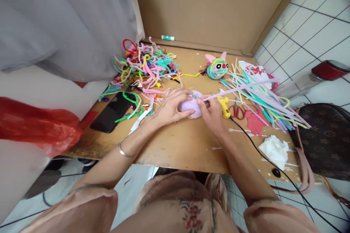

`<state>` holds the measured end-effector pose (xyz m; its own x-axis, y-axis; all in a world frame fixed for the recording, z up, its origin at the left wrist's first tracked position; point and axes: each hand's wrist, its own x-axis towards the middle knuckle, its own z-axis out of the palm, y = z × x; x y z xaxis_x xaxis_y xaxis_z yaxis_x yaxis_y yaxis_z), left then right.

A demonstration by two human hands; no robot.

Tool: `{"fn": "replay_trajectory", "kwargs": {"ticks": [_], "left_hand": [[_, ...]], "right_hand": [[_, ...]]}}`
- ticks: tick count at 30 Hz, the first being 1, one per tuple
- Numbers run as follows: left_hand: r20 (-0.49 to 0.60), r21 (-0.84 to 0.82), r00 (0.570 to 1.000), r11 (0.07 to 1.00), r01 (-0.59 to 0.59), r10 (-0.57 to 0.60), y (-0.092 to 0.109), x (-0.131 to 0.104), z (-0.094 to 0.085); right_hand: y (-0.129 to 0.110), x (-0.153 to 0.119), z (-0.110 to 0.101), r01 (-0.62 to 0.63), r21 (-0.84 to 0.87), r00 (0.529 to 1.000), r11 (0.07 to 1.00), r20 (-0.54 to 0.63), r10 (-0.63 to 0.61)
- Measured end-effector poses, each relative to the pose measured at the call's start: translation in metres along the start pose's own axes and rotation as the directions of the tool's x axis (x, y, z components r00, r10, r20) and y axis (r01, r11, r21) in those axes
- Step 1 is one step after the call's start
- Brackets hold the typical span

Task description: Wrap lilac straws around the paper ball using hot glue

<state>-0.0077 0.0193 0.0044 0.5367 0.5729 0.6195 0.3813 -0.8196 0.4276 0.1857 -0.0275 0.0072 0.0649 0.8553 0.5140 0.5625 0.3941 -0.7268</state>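
A lilac ball wrapped in pipe cleaner [191, 107] rests on the wooden table [180, 145]. My left hand [171, 107] cups its left side. My right hand [212, 111] pinches a long lilac pipe cleaner [240, 88] against the ball's top; the strand runs up to the right. A yellow glue gun [224, 106] lies just right of my right hand, its black cord [262, 153] trailing to the table's front edge.
A tangle of bent pipe cleaners [144, 65] lies at the back left, a fan of straight ones [262, 102] at the right. Also there: a finished colourful ball face [217, 67], black phone [113, 112], red scissors [238, 111], white tissue [275, 150], brown bag [325, 140], red plastic bag [35, 123].
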Motion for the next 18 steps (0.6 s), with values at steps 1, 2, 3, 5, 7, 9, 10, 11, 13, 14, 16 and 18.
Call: {"fn": "replay_trajectory", "kwargs": {"ticks": [1,2,3,5,7,9,10,11,13,14,16,18], "left_hand": [[0.017,-0.014,0.999,0.999,0.033,-0.032,0.002,0.001,-0.002],[0.033,-0.034,0.998,0.998,0.062,-0.06,0.004,0.002,-0.004],[0.048,-0.056,0.995,0.995,0.087,-0.085,0.005,0.003,-0.005],[0.07,-0.087,0.988,0.986,0.141,-0.135,0.007,0.006,-0.005],[0.078,-0.11,0.982,0.977,0.181,-0.173,0.008,0.007,-0.003],[0.063,-0.13,0.981,0.973,0.19,-0.184,0.008,0.006,0.004],[0.053,-0.133,0.982,0.973,0.189,-0.184,0.008,0.006,0.009],[0.03,-0.14,0.984,0.974,0.179,-0.177,0.008,0.004,0.013],[-0.018,-0.16,0.987,0.975,0.154,-0.159,0.007,0.002,0.022],[-0.042,-0.17,0.987,0.974,0.147,-0.157,0.006,0.001,0.026],[-0.066,-0.2,0.985,0.969,0.144,-0.16,0.004,0.0,0.031],[-0.067,-0.246,0.981,0.956,0.161,-0.183,0.0,0.0,0.033]], "right_hand": [[-0.001,-0.001,0.001,0.015,-0.014,1.0,1.0,0.002,-0.015],[-0.003,-0.001,0.001,0.03,-0.032,1.0,0.999,0.004,-0.03],[-0.004,-0.002,0.002,0.045,-0.051,0.999,0.998,0.007,-0.044],[-0.007,-0.002,0.003,0.068,-0.084,0.998,0.994,0.011,-0.067],[-0.008,-0.002,0.004,0.081,-0.101,0.997,0.992,0.011,-0.081],[-0.009,-0.002,0.004,0.085,-0.106,0.996,0.991,0.001,-0.085],[-0.008,-0.002,0.004,0.086,-0.11,0.996,0.99,0.0,-0.086],[-0.008,-0.002,0.003,0.088,-0.111,0.996,0.99,0.004,-0.088],[-0.008,-0.002,0.001,0.096,-0.108,0.995,0.99,0.02,-0.094],[-0.008,-0.002,0.0,0.107,-0.104,0.994,0.989,0.028,-0.104],[-0.007,-0.002,-0.002,0.136,-0.08,0.99,0.987,0.048,-0.132],[-0.006,-0.003,-0.003,0.14,-0.041,0.988,0.989,0.065,-0.137]]}}
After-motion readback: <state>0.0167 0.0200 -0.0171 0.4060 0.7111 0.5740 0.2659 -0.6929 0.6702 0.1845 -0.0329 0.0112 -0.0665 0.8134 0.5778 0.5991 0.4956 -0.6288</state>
